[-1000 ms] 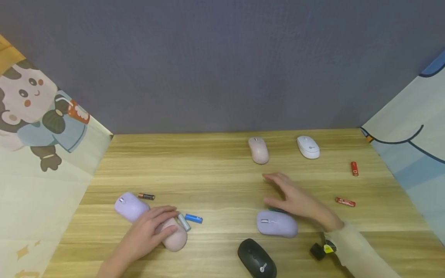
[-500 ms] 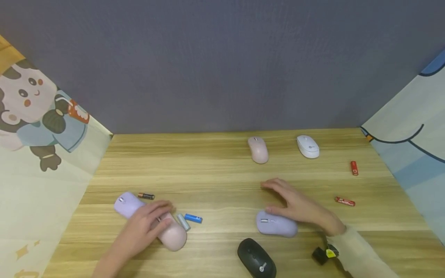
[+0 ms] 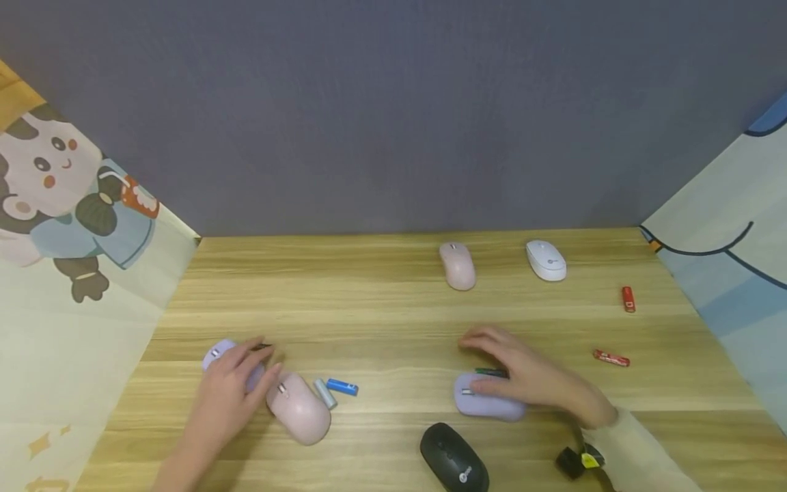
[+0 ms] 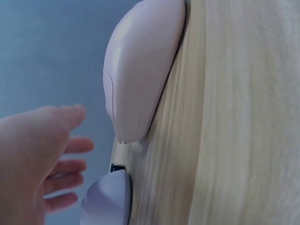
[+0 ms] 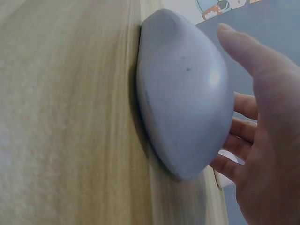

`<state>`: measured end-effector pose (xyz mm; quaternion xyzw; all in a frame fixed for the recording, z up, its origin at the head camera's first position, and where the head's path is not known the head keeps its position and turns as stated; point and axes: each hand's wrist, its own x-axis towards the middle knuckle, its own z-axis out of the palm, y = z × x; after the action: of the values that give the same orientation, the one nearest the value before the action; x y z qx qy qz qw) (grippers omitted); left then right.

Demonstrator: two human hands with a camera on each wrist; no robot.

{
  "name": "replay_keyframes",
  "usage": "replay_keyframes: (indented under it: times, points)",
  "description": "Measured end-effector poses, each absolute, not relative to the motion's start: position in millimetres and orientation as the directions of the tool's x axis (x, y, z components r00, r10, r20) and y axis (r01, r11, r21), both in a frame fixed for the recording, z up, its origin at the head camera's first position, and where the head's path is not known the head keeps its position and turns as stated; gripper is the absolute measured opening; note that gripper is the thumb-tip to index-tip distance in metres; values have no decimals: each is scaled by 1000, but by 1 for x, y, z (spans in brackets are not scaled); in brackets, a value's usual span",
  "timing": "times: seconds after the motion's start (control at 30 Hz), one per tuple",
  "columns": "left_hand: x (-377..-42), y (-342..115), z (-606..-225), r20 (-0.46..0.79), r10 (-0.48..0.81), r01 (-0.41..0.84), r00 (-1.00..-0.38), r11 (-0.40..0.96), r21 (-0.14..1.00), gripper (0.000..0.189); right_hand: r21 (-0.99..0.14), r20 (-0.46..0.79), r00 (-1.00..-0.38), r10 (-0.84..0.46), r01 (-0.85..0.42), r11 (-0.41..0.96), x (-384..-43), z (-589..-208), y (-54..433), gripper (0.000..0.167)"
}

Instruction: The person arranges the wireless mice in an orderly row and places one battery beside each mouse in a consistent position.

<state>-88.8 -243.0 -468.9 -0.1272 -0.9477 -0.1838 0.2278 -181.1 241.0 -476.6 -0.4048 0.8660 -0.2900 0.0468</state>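
Note:
In the head view my left hand (image 3: 224, 393) hovers with loose fingers over a lavender mouse (image 3: 215, 352) at the left, partly covering it and a dark battery (image 3: 263, 346). Beside its thumb lies a pink mouse (image 3: 301, 411). The left wrist view has this hand (image 4: 42, 159) apart from both mice, holding nothing. My right hand (image 3: 522, 369) reaches over a second lavender mouse (image 3: 486, 406), its thumb overlapping the top. A green battery (image 3: 490, 372) shows behind that mouse. From the right wrist, the relaxed fingers stand beyond the mouse (image 5: 183, 93), not gripping it.
A silver battery (image 3: 325, 393) and a blue battery (image 3: 341, 387) lie right of the pink mouse. A black mouse (image 3: 453, 458) is at the front. Farther back are another pink mouse (image 3: 458, 266) and a white mouse (image 3: 546, 260). Two red batteries, one nearer (image 3: 611, 358), lie at right.
My left hand has moved left off the near pink mouse to above the left lavender mouse. The right hand has come slightly nearer, its thumb now over the right lavender mouse.

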Motion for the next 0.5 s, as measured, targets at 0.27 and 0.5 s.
replay_keyframes:
  times: [0.27, 0.5]
  points:
    - [-87, -250, -466, 451, -12, 137, -892, 946, 295, 45, -545, 126, -675, -727, -660, 518, -176, -474, 243, 65]
    - [-84, -254, -468, 315, -99, 2, -944, 952, 305, 51, -532, 136, -658, -741, -679, 505, -175, -477, 242, 64]
